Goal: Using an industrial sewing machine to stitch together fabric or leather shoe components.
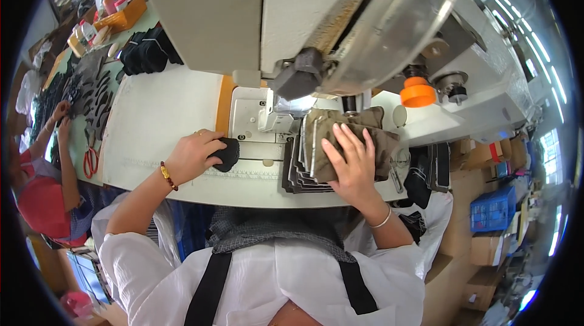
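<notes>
My left hand grips a small black fabric piece by its left edge, thumb and fingers closed on it, on the white table just left of the sewing plate. My right hand lies flat with fingers spread over a stack of brown camouflage fabric pieces. Dark, light-edged layers show beneath that stack's left side. Between my hands is the bed of a sewing machine. The machine's large grey head looms above and hides part of the sewing area.
Orange knob and tension parts hang at the machine's right. At left, a co-worker in a red cap handles dark cut pieces beside red scissors. Black bundles sit at the back left. A blue crate stands among cardboard boxes at right.
</notes>
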The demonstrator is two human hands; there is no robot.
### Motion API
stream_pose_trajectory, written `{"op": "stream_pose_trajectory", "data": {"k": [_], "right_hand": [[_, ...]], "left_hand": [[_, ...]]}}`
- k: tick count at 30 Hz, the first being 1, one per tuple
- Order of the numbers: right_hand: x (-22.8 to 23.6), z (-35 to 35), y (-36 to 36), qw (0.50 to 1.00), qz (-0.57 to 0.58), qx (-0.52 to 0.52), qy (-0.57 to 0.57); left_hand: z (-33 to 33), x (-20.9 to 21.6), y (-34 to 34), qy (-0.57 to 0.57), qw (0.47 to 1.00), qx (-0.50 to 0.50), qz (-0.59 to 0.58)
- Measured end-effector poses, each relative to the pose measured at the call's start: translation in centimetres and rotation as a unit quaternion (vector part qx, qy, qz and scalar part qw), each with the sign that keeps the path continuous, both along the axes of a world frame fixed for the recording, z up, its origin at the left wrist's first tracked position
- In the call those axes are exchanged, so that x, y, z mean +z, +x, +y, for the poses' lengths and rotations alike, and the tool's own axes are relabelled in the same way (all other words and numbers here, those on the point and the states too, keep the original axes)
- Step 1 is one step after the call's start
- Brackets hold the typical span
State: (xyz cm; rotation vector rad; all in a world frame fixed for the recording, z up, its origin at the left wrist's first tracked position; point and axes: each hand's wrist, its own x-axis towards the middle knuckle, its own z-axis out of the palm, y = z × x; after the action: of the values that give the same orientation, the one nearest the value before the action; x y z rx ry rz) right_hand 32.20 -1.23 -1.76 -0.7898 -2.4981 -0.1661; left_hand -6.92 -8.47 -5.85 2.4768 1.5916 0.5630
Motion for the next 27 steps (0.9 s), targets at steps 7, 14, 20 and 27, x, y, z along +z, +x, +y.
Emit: {"op": "stream_pose_trajectory", "data": {"k": [7,14,20,27], "right_hand": [[-1.0,1.4,-0.8,0.999,0.035,-0.003,0.026],[3.4,1.7,1.7,0.986,-0.028,0.076,-0.144],[4.5,0.9,0.3,0.991,-0.072,0.042,-0.103],[5.5,1.0,0.3,0.985,-0.047,0.045,-0.160]], "left_hand": [[0.5,0.4,-1.0,-0.072,0.994,0.024,-0.082],[0.6,0.4,-1.3,-0.120,0.983,0.042,-0.129],[0.0,0.0,0.0,-0.035,0.992,0.051,-0.113],[0.1,0.0,-1.1,-0.070,0.989,0.023,-0.126]]}}
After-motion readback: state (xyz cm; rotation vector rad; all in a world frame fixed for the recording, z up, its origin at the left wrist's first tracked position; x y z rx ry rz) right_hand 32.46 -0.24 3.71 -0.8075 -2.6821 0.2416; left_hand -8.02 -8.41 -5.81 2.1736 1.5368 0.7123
